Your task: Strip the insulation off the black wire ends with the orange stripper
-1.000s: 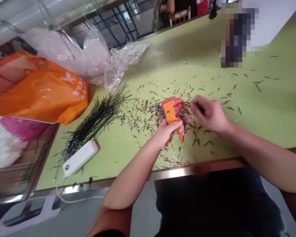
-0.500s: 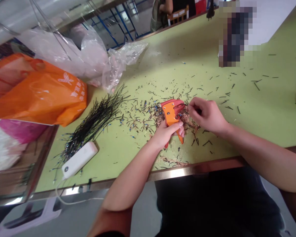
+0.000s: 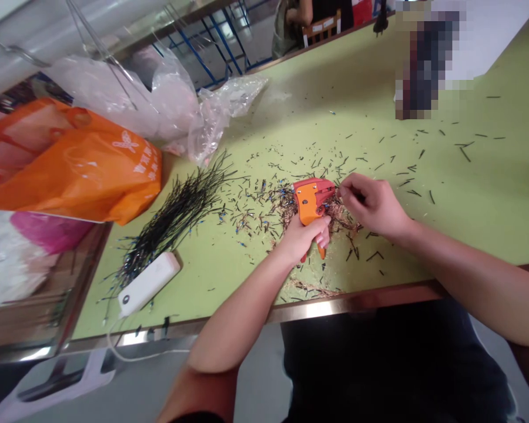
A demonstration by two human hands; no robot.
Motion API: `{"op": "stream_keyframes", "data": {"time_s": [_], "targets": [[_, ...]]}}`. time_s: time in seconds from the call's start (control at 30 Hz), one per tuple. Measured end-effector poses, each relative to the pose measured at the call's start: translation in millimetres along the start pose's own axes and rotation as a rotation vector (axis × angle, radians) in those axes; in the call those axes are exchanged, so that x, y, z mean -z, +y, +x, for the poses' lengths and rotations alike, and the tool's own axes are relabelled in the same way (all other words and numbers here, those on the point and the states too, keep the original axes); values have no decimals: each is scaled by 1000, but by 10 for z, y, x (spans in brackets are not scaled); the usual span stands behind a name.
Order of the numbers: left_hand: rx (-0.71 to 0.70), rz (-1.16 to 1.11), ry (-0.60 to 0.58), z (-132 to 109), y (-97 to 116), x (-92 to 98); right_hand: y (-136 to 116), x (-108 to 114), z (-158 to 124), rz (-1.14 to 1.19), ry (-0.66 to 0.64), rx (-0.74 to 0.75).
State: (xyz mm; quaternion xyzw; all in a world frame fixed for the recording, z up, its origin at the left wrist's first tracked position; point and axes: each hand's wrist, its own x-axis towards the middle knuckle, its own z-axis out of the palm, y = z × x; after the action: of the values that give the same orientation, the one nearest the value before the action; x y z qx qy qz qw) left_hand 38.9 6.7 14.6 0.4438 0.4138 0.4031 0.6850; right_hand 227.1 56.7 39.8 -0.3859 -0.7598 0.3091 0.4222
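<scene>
My left hand (image 3: 306, 238) is wrapped round the handles of an orange and red wire stripper (image 3: 309, 198), its jaws pointing right. Just beyond the jaws, my right hand (image 3: 372, 202) is closed in a pinch. A thin black wire seems to run between its fingertips and the jaws, mostly hidden by the fingers. Beneath and around the tool lies a heap of black wire scraps (image 3: 352, 249), with coppery strands (image 3: 312, 288) near the table edge. To the left is a bundle of long black wires (image 3: 180, 211), some with blue ends.
A white power bank (image 3: 150, 284) with a cable lies by the wire bundle. An orange bag (image 3: 79, 161) and clear plastic bags (image 3: 176, 97) stand at the left of the green table (image 3: 229, 276). A person (image 3: 297, 23) sits beyond the far edge.
The stripper's handles have come closer together in my left hand and its jaws look more closed. My right hand stays pinched at the jaws. The whole view has shifted slightly.
</scene>
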Motion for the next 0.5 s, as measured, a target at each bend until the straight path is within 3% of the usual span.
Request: {"op": "stream_keyframes", "data": {"time_s": [0.27,0.5], "targets": [[54,-111,47,11,-97,-18,10,-3,3,-3,11,-12],[42,-271,15,-48,37,-99,-69,-17,8,125,80,-7]]}}
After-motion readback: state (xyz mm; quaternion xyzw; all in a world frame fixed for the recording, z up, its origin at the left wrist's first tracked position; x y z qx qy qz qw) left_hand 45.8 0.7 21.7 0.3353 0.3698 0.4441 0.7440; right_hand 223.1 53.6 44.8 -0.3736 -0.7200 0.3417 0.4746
